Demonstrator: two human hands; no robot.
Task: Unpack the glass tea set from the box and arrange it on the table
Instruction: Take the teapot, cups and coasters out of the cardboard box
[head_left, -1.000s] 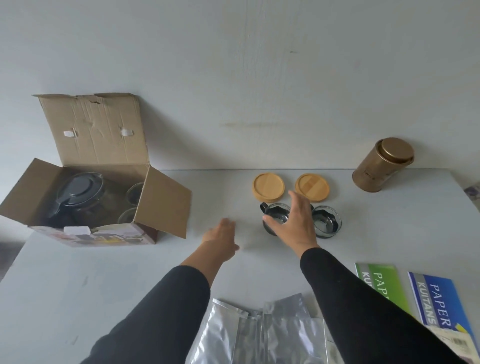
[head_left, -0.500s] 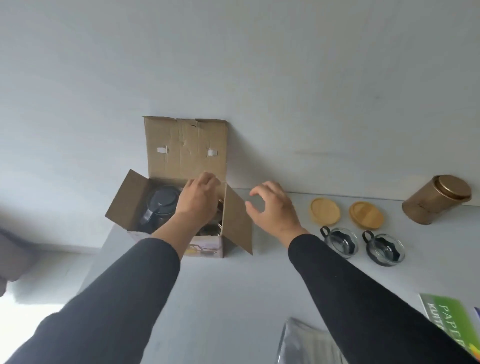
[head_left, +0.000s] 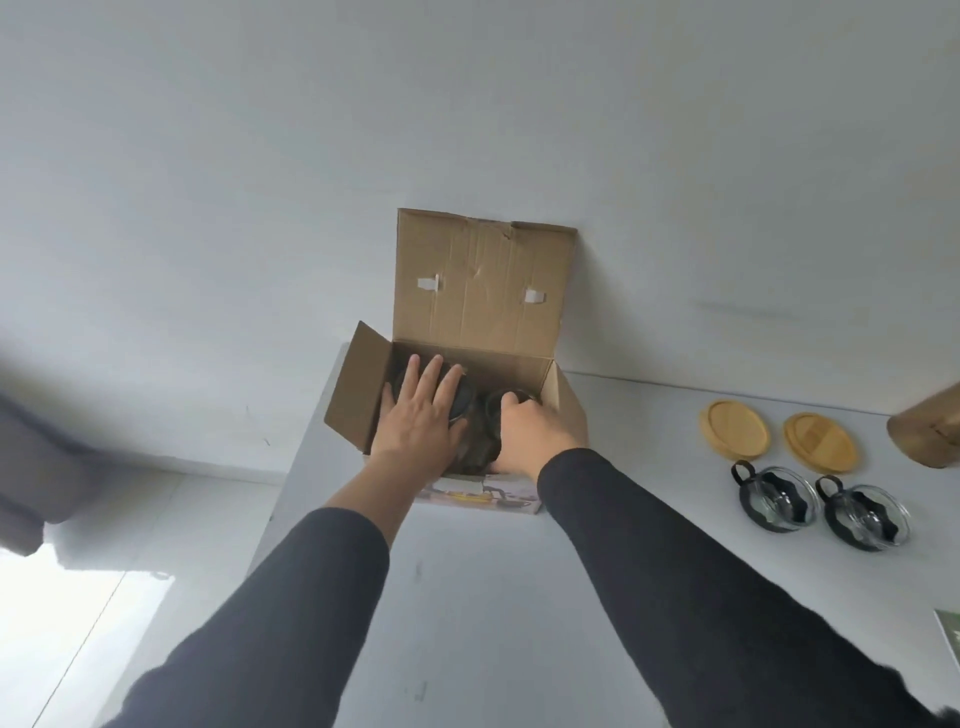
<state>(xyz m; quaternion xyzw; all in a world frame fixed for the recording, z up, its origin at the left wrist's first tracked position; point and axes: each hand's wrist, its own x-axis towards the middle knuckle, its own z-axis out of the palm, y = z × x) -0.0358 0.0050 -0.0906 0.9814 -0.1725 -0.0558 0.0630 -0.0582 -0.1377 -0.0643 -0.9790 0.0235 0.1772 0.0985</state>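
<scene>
White table (head_left: 467, 597): left hand (head_left: 415, 421) spread, right hand (head_left: 530, 436) curled inside box (head_left: 483, 280).

Past my hands I see 1 plain white wall (head_left: 467, 104), evenly lit and bare, with a faint horizontal scuff up and to the right of them. The white table (head_left: 467, 597) under my arms runs right up against that wall, its surface matte with a few small dark specks near my forearms. Left of my hands the table edge drops to a pale floor (head_left: 156, 499). Far left, a blurred grey shape (head_left: 36, 467) hangs, perhaps fabric. Below it, a bright patch of light (head_left: 57, 623) falls on the floor.
</scene>
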